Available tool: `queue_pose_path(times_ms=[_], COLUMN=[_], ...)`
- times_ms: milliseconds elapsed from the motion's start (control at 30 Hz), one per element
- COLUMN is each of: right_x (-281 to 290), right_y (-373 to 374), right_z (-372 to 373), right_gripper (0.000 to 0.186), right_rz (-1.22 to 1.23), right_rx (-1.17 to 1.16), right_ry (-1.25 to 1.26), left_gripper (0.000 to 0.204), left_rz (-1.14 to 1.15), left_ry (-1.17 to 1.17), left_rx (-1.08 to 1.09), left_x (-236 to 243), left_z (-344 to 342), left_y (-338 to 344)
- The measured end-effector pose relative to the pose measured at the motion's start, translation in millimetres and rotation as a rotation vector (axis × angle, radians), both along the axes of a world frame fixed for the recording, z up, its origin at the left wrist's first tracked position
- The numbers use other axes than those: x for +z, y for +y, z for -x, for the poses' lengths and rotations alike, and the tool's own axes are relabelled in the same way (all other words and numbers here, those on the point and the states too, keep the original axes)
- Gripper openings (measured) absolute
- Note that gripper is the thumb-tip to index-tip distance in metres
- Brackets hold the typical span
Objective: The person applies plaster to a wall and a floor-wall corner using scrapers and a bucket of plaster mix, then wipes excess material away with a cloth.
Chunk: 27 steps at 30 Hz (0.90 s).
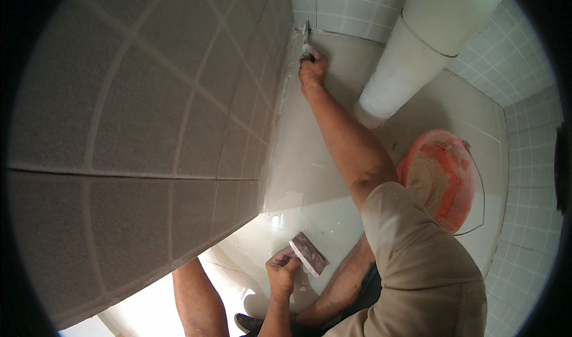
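Note:
My right hand [313, 69] reaches up to the far corner, gripping a small metal-bladed trowel [307, 34], whose tip is at the grouted joint between the dark tiled wall [149, 98] and the pale tiled back wall [345, 3]. My left hand [281, 268] is low in the middle, closed on a small rectangular float or block [308, 253] with a pale, smeared edge, held over the glossy pale floor [310, 170].
A thick white vertical pipe [417, 45] rises from the floor at the back right. An orange bucket [462, 188] with beige material and a wire handle sits to the right, beside my arm. Pale tiled walls [524, 194] bound the right side; my bare legs [196, 301] show below.

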State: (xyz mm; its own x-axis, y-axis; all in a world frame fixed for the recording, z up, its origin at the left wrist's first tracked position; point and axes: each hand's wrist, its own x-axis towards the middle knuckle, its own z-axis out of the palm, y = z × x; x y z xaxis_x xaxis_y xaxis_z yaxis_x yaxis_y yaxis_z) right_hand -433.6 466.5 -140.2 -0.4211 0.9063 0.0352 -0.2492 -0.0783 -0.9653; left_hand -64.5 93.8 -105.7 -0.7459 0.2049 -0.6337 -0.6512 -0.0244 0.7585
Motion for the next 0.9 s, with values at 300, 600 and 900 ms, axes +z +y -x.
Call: queue_pose_path(times_ms=[300,600,900], right_x=[-8.4,-29.5,-11.2], right_y=[14.4,26.5,41.3], right_z=[20.1,11.9,14.3], right_gripper=[0.036,0.038,0.034], right_rz=[-0.225,-0.096,-0.277], right_rx=[-0.032,0.202,0.153], right_ry=[-0.436,-0.367,-0.457], left_gripper=[0.019,0.021,0.021], left_rz=[-0.020,-0.015,-0.022], left_ry=[0.011,0.030,-0.009], left_rx=[-0.013,0.003,-0.001], left_x=[-6.5,-4.6,1.3], left_z=[-0.6,-0.2,1.4], left_y=[-1.4,-0.8,2.3])
